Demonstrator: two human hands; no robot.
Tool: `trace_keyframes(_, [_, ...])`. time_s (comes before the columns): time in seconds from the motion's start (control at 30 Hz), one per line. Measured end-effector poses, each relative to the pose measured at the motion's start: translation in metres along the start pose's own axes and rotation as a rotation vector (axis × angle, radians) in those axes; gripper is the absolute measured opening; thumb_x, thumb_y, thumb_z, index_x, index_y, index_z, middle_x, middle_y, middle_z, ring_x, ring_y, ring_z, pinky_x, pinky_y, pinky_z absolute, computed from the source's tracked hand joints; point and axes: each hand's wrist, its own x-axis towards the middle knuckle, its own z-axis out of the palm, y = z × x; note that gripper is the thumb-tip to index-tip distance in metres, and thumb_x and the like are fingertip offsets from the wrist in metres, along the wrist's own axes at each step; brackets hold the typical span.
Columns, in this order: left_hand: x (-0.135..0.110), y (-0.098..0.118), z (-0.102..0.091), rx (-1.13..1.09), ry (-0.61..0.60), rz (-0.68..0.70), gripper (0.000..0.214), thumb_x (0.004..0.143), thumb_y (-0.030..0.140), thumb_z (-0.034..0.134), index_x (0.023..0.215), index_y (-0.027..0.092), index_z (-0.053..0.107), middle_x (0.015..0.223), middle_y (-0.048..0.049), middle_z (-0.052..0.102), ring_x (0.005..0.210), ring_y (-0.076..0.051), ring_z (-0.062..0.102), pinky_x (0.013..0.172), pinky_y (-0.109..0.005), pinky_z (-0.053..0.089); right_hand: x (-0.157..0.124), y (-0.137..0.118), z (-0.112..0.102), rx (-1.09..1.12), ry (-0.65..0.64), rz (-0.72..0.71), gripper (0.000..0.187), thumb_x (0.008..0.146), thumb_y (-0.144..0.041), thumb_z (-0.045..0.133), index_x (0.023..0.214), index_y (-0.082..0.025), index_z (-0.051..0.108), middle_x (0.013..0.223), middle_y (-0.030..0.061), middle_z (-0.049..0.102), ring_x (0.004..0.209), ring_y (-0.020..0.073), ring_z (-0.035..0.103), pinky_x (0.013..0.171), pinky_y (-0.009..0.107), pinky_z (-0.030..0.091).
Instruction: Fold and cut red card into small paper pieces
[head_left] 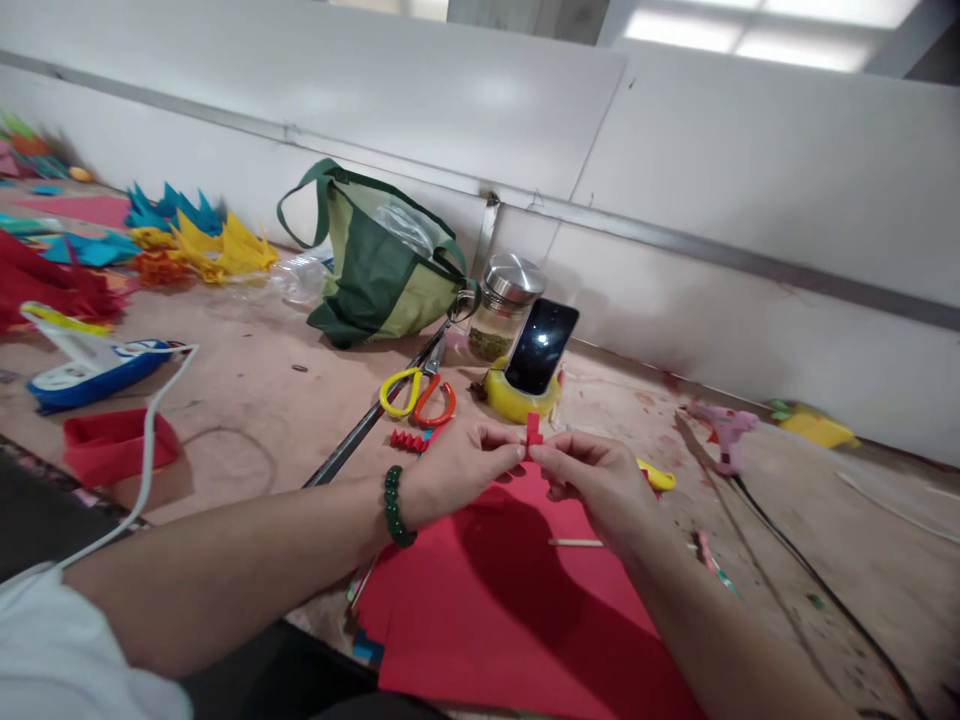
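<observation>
Desk (247,400): a broad, worn brownish top, dusty and marked with red stains near the wall, strewn with paper scraps.
Red sheet (510,600): a flat, matte, thin and bendy sheet lying under both wrists, its near left edge cut into steps.
Bag (375,270): soft green cloth in two tones, slumped against the wall with its handles loose.
Cut paper shapes (202,240): yellow, blue and orange pieces with spiky points, heaped at the far left.
Left hand (457,470): closed narrow, thumb and forefinger pinching the left side of the small red piece; a bracelet (394,505) of glossy dark green beads circles the wrist.
Right hand (592,480): pinching the same piece from the right, its other fingers curled in.
Glue gun (724,428): pale pink plastic lying on its side well right of the hands, with a black cord trailing off.
Scissors (420,395): one yellow loop and one orange, lying just beyond the left hand.
Zigzag strip (409,440): red, saw-toothed, lying beside the scissors.
Small red piece (533,432): a stiff, cross-like bit of paper held upright between both hands above the red sheet.
Step in hand: shaping or creasing this bit with the fingertips, as it appears.
What it calls for: a light, even pinch, since so small a piece would crumple or slip easily.
</observation>
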Motion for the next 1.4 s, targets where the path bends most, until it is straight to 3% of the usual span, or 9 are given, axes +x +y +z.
trace_keyframes(0.33, [0.0001,-0.0032,-0.0014,0.135,-0.026,0.073,0.022,0.077,0.022,0.052,0.058,0.013,0.057,0.062,-0.0011,0.055,0.062,-0.01,0.05,0.062,-0.022,0.041,-0.0023,-0.0032,0.0009,-0.061,-0.035,0.039,0.03,0.061,-0.041,0.078,0.059,-0.016,0.064,0.053,-0.0037,0.053,0.044,0.0062,0.045,0.044,0.021,0.039])
trace_keyframes(0.63, [0.0003,0.0022,-0.0024,0.214,0.001,0.084,0.019,0.08,0.018,0.051,0.069,0.012,0.066,0.059,0.0009,0.055,0.058,-0.009,0.046,0.058,-0.019,0.039,0.0005,-0.001,0.0018,0.032,0.004,0.015,0.026,0.058,-0.038,0.08,0.065,-0.017,0.067,0.059,-0.0024,0.058,0.047,0.0068,0.047,0.045,0.021,0.04])
trace_keyframes(0.87, [0.0004,0.0024,-0.0022,0.187,0.008,0.074,0.02,0.079,0.014,0.05,0.07,0.012,0.068,0.061,0.0005,0.058,0.06,-0.009,0.049,0.059,-0.019,0.04,-0.0021,-0.0014,-0.0014,-0.098,-0.087,-0.047,0.028,0.071,-0.042,0.072,0.065,-0.016,0.065,0.058,-0.0024,0.054,0.05,0.0075,0.048,0.048,0.021,0.043])
trace_keyframes(1.17, [-0.0015,-0.0011,0.0002,0.092,0.033,0.035,0.017,0.079,0.019,0.055,0.072,0.011,0.068,0.065,-0.0016,0.06,0.065,-0.011,0.054,0.064,-0.022,0.043,-0.0033,-0.0017,0.0051,-0.05,0.023,-0.02,0.031,0.061,-0.042,0.078,0.061,-0.015,0.064,0.056,-0.0021,0.053,0.05,0.0076,0.045,0.045,0.02,0.045])
trace_keyframes(1.4, [-0.0006,-0.0039,0.0021,-0.052,0.068,-0.01,0.014,0.077,0.022,0.059,0.072,0.012,0.069,0.068,-0.0019,0.064,0.067,-0.011,0.058,0.069,-0.024,0.046,-0.0052,-0.0009,0.0082,-0.051,0.054,-0.066,0.029,0.065,-0.043,0.075,0.062,-0.016,0.065,0.058,-0.0011,0.057,0.05,0.0078,0.047,0.045,0.02,0.046])
